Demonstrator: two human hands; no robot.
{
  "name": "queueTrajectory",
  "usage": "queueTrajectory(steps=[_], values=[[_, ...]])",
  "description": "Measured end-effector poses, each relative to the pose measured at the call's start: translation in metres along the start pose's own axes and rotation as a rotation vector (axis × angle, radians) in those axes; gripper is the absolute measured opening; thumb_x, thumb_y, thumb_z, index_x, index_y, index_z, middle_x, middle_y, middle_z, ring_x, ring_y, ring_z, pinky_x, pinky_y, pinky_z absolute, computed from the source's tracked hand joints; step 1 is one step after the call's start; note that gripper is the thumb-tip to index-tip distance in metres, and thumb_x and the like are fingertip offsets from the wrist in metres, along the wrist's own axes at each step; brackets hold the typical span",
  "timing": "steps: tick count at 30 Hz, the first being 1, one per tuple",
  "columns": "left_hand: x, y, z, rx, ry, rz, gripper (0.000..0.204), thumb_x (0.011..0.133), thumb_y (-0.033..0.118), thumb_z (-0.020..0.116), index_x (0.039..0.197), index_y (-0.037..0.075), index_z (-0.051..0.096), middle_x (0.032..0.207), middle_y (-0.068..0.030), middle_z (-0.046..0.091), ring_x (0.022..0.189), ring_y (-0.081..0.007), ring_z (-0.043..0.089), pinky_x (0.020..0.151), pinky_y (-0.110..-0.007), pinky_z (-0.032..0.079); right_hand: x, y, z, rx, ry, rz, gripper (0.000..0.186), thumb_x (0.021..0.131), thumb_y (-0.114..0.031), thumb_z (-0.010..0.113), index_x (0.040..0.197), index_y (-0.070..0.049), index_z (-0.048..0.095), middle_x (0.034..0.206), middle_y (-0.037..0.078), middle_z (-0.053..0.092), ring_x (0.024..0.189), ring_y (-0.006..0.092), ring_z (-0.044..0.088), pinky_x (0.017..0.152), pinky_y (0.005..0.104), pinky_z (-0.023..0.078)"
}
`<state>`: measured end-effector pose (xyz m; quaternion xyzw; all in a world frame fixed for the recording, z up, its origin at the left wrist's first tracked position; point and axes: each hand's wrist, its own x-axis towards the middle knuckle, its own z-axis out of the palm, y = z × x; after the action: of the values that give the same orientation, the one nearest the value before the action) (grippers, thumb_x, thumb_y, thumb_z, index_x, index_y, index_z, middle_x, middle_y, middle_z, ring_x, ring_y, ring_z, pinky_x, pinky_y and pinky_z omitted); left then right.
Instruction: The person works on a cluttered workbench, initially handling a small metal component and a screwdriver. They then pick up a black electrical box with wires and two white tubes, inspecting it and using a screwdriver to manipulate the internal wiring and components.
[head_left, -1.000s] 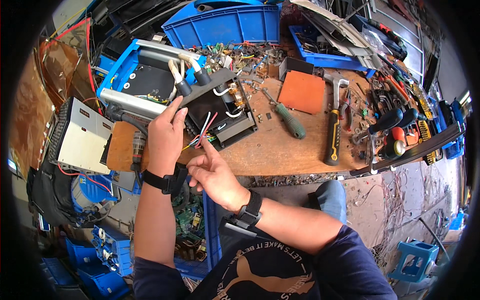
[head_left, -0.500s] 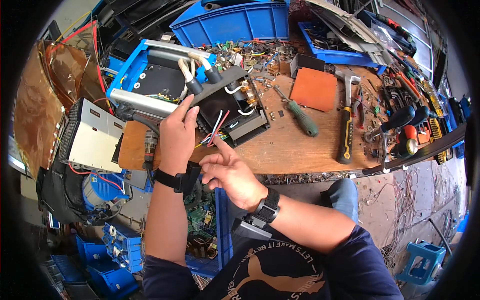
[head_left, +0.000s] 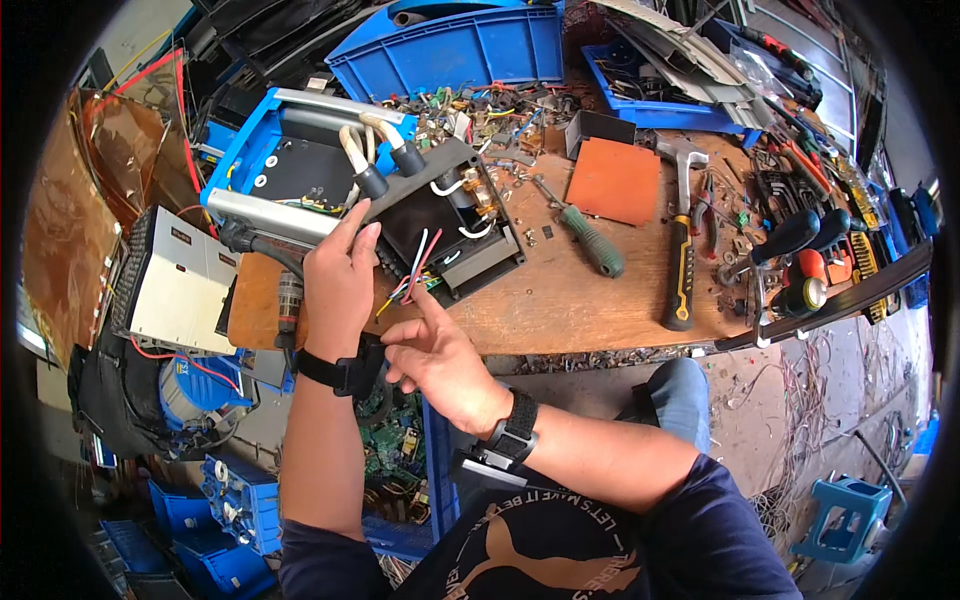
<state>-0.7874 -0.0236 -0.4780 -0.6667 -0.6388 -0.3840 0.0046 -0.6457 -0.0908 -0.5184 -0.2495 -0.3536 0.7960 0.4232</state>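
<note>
A black electrical unit (head_left: 462,262) lies on the wooden bench, with a dark flat panel, a copper-coloured part and thick pale cables (head_left: 355,150) in black sleeves at its top. My left hand (head_left: 338,275) is at its left side, fingers stretched towards the black sleeve; nothing shows in its grip. Loose red, white and yellow wires (head_left: 420,262) stick out of the unit's near edge. My right hand (head_left: 440,365) is just below them, index finger extended to the wires' base and the other fingers loosely bent. Whether the fingertip touches them is hard to tell.
Behind the unit is a blue-and-silver frame (head_left: 270,215). To the right lie a green-handled screwdriver (head_left: 592,242), an orange plate (head_left: 612,181), a hammer (head_left: 681,260) and pliers (head_left: 705,210). Small scrap and a blue crate (head_left: 450,50) occupy the back. A bin of circuit boards (head_left: 392,445) stands below.
The whole view has shifted slightly left. Both hands keep nearly the same place by the unit, the right index finger still extended at the wires.
</note>
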Motion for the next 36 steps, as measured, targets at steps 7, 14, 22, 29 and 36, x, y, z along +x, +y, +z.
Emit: queueTrajectory(steps=[7,14,22,29,36], values=[[0.001,0.005,0.003,-0.059,0.000,-0.030,0.031,0.093,0.015,0.060,0.123,0.008,0.062,0.068,-0.0024,0.058,0.058,-0.0075,0.054,0.053,-0.025,0.043,0.000,0.002,-0.008,-0.016,0.036,-0.014,0.074,0.086,0.002,0.056,0.149,-0.008,0.018,0.095,0.005,0.057,0.071,0.0111,0.059,0.056,0.0216,0.047],[0.000,0.002,-0.002,-0.024,0.004,-0.012,0.031,0.093,0.015,0.060,0.123,0.008,0.062,0.065,-0.0015,0.056,0.058,-0.0068,0.052,0.053,-0.024,0.042,0.015,0.013,-0.036,-0.278,0.333,-0.330,0.047,0.081,0.007,0.058,0.127,-0.002,0.046,0.085,0.000,0.051,0.070,0.0064,0.051,0.062,0.0198,0.045],[-0.005,-0.004,-0.009,-0.044,0.023,0.017,0.031,0.092,0.014,0.060,0.122,0.006,0.062,0.066,-0.0059,0.059,0.058,-0.0096,0.053,0.056,-0.027,0.044,0.015,-0.034,-0.016,-1.483,0.068,-0.588,0.026,0.078,-0.005,0.054,0.105,-0.005,0.058,0.088,0.016,0.063,0.077,0.0341,0.065,0.065,0.0437,0.052],[-0.012,-0.005,-0.014,-0.036,-0.008,0.019,0.031,0.091,0.017,0.060,0.120,0.004,0.063,0.062,-0.0097,0.059,0.055,-0.0134,0.054,0.056,-0.030,0.045,0.015,-0.020,-0.030,-1.844,-0.007,-0.485,0.027,0.080,-0.006,0.053,0.107,-0.007,0.058,0.083,0.012,0.063,0.077,0.0293,0.066,0.062,0.0400,0.053],[-0.015,-0.006,-0.008,-0.042,-0.034,-0.036,0.029,0.089,0.022,0.062,0.111,0.003,0.066,0.096,-0.0238,0.065,0.089,-0.0386,0.064,0.076,-0.040,0.051,0.002,-0.025,-0.064,-2.031,-0.041,-0.611,0.020,0.080,-0.010,0.055,0.100,-0.008,0.058,0.083,0.009,0.060,0.076,0.0243,0.064,0.060,0.0350,0.054]])
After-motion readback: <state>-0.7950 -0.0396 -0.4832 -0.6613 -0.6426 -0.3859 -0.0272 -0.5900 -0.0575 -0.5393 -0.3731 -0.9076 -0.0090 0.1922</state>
